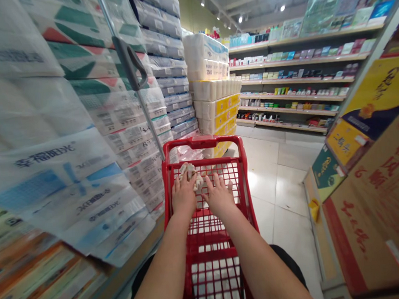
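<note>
Resting left hand [184, 196] and right hand [218, 195] on red shopping cart [202, 143].
Both grips released on wire mesh [210, 172]; left fingertips [185, 180] touching crumpled pale item [191, 174].

Stacked toilet paper packs [46, 134] rise on the left, with store shelves [294, 80] and cardboard cartons [373, 209] on the right.

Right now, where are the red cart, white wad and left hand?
Red wire shopping cart [202, 142], head view, far rim.
Crumpled white wad [189, 170], head view, top.
Left hand [184, 196], head view, back.
</note>
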`<state>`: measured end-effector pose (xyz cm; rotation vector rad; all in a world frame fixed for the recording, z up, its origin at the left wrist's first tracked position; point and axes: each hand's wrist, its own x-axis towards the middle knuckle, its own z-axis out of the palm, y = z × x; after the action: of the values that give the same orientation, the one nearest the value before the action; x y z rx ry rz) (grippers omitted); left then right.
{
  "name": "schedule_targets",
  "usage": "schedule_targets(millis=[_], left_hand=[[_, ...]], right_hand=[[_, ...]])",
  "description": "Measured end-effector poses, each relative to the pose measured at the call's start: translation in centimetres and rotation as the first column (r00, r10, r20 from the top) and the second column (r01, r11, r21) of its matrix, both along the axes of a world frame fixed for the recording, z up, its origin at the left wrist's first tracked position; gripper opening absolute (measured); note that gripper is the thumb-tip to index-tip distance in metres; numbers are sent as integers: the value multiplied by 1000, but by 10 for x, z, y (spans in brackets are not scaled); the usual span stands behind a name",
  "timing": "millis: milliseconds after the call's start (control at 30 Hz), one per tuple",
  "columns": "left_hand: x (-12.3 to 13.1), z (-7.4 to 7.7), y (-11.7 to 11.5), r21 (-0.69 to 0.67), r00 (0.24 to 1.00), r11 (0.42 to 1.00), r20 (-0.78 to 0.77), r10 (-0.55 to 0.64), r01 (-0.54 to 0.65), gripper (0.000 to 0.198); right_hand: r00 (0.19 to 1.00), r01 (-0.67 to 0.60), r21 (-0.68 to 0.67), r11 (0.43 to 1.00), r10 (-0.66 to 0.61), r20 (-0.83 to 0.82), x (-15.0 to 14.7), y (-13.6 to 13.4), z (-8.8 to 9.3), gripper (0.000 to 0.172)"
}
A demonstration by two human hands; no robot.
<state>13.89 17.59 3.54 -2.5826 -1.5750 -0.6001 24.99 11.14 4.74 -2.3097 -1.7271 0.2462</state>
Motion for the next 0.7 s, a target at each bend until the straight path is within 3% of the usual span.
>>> schedule_targets(millis=[133, 300, 400, 467, 600, 700], left_hand=[[1, 1, -5, 24, 991, 991, -27, -134, 134, 69], [2, -1, -8, 28, 999, 999, -5, 38, -38, 63], [3, -3, -8, 12, 994, 995, -52, -98, 99, 64], [3, -4, -8, 26, 990, 992, -76, -120, 122, 62], [1, -5, -5, 76, 994, 993, -43, 98, -94, 63], [4, -5, -7, 47, 995, 998, -95, -26, 31, 63]], right_hand=[[1000, -12, 6, 1000, 12, 12, 1, -2, 0, 68], [1000, -7, 61, 998, 6, 10, 1, -4, -1, 66], [1000, -13, 45, 999, 13, 12, 2, -6, 0, 64], [1000, -19, 36, 999, 19, 2, 2, -7, 1, 63], [1000, -9, 36, 999, 9, -4, 3, -7, 1, 64], [1000, -10, 34, 999, 9, 14, 3, -5, 0, 63]])
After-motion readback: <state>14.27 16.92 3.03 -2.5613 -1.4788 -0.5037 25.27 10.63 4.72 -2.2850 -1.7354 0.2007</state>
